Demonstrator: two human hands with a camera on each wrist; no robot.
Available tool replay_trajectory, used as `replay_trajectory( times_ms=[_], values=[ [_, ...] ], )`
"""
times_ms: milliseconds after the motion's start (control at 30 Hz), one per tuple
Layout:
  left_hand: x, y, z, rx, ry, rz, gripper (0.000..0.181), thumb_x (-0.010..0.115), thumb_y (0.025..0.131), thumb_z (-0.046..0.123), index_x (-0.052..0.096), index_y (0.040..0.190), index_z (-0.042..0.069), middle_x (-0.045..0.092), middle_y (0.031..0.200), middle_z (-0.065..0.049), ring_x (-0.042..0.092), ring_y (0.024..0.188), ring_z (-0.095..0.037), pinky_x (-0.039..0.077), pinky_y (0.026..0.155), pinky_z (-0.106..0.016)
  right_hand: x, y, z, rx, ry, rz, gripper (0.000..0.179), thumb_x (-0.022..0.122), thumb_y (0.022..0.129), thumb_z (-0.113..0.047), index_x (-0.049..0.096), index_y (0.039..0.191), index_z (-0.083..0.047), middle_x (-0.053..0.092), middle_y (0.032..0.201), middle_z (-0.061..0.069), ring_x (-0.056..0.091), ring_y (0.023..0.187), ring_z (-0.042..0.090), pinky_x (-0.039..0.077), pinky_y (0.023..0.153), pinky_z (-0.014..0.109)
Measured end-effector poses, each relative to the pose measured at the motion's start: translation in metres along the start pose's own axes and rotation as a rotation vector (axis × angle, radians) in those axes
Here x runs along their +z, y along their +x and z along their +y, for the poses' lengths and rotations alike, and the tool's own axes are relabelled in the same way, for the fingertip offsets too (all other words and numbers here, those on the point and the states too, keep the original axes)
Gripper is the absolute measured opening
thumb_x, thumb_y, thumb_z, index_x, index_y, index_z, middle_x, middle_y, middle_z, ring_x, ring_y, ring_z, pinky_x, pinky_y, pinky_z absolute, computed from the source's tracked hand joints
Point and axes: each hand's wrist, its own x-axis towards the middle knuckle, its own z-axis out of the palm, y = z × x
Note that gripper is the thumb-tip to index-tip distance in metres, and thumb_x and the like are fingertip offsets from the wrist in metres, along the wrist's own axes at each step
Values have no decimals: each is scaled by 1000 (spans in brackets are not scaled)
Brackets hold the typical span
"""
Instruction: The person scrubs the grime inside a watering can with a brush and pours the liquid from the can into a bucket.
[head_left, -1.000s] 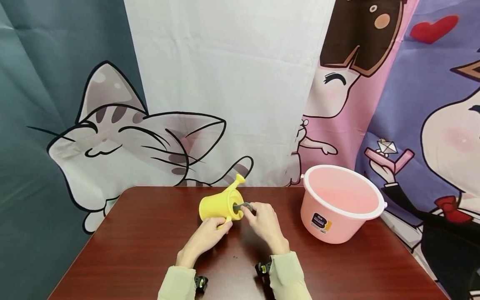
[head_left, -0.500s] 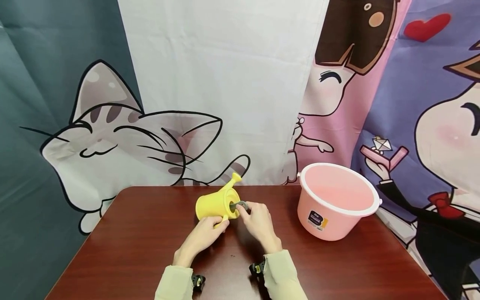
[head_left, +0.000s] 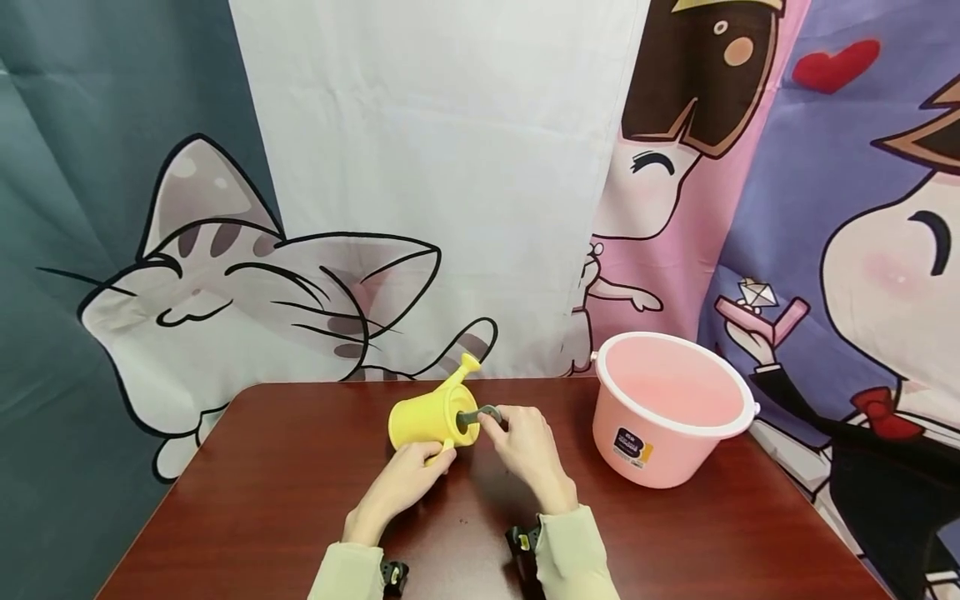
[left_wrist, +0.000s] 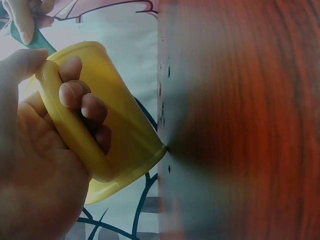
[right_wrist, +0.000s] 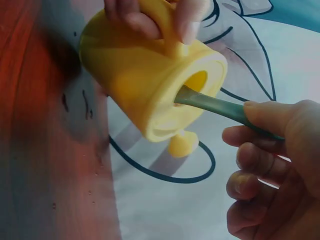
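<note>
My left hand (head_left: 401, 482) grips the handle of a yellow toy watering can (head_left: 420, 419), fingers curled through the loop in the left wrist view. The can is tilted, its opening facing right and its spout pointing up and back. Its base edge lies right at the tabletop in the left wrist view. My right hand (head_left: 531, 450) pinches a dark green, slightly curved handle (right_wrist: 220, 107) between thumb and index finger. The handle's far end goes into the can's round opening; what is on that end is hidden inside. The other right fingers are curled beneath.
A pink bucket (head_left: 652, 450) with a white rim and a label stands at the right of the brown wooden table (head_left: 247, 500). Small drops or specks dot the tabletop. Behind the table hangs a cartoon-printed cloth (head_left: 450, 167).
The right hand has drawn slightly to the right, and a little more of the green handle shows outside the can. The left hand still holds the can. The head view has shifted slightly.
</note>
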Motion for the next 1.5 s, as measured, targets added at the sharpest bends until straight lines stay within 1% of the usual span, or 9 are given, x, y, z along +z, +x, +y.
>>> replay_trajectory(
  times_ms=[300, 500, 600, 733, 800, 900, 1067, 1333, 1500],
  values=[
    [0, 2, 1, 6, 3, 8, 40, 55, 100, 38, 50, 66, 18, 40, 56, 8, 39, 49, -6, 39, 51, -24, 2, 3, 0, -43, 74, -10, 32, 68, 93, -25, 61, 63, -20, 34, 48, -14, 38, 45, 5, 34, 44, 24],
    [1, 1, 0, 3, -10, 2, 40, 54, 100, 37, 49, 66, 18, 41, 56, 8, 39, 48, -7, 39, 51, -24, 15, 1, 5, 35, 147, -29, 30, 67, 94, -25, 63, 65, -22, 32, 50, -13, 33, 47, 5, 31, 46, 22],
    [1, 2, 1, 0, -7, 0, 42, 53, 100, 40, 49, 66, 18, 40, 56, 8, 38, 49, -6, 39, 51, -24, 22, 1, 9, 73, 175, -23, 35, 66, 95, -26, 60, 62, -16, 31, 50, -12, 32, 46, 5, 29, 46, 22],
    [0, 2, 2, 5, 2, 5, 42, 54, 100, 39, 48, 65, 17, 39, 56, 8, 37, 49, -6, 37, 52, -23, 31, 0, 10, 80, 201, -4, 40, 65, 96, -25, 56, 59, -13, 31, 50, -11, 31, 46, 6, 29, 46, 23],
    [1, 2, 1, 5, 3, 2, 41, 54, 101, 37, 47, 65, 17, 39, 56, 8, 38, 49, -6, 37, 52, -23, 36, -1, 10, 86, 207, -7, 40, 64, 96, -26, 54, 59, -16, 32, 50, -11, 32, 46, 5, 30, 47, 22],
    [1, 1, 1, 3, 6, 5, 41, 54, 101, 38, 48, 65, 17, 39, 56, 8, 38, 49, -6, 37, 51, -23, 40, -2, 10, 95, 199, -18, 40, 63, 97, -28, 55, 60, -16, 34, 51, -12, 34, 48, 5, 33, 50, 22],
    [0, -1, 0, -1, 3, 4, 43, 53, 100, 42, 48, 66, 17, 38, 56, 8, 37, 49, -6, 37, 52, -23, 37, -2, 8, 76, 171, -1, 37, 65, 96, -28, 57, 61, -16, 34, 51, -12, 34, 48, 6, 33, 49, 23],
    [1, -1, -1, 2, -3, 5, 42, 53, 100, 40, 48, 66, 17, 39, 56, 8, 36, 49, -5, 37, 51, -23, 25, -1, 3, 6, 109, 6, 39, 64, 96, -26, 51, 59, -21, 31, 51, -13, 33, 47, 5, 30, 47, 22],
    [0, -1, 0, 8, 14, 20, 42, 54, 100, 40, 47, 65, 18, 37, 56, 10, 35, 50, -4, 36, 52, -23, 17, 1, 1, -4, 89, 6, 32, 64, 96, -25, 59, 65, -21, 31, 51, -13, 33, 49, 5, 31, 47, 22]
  ],
)
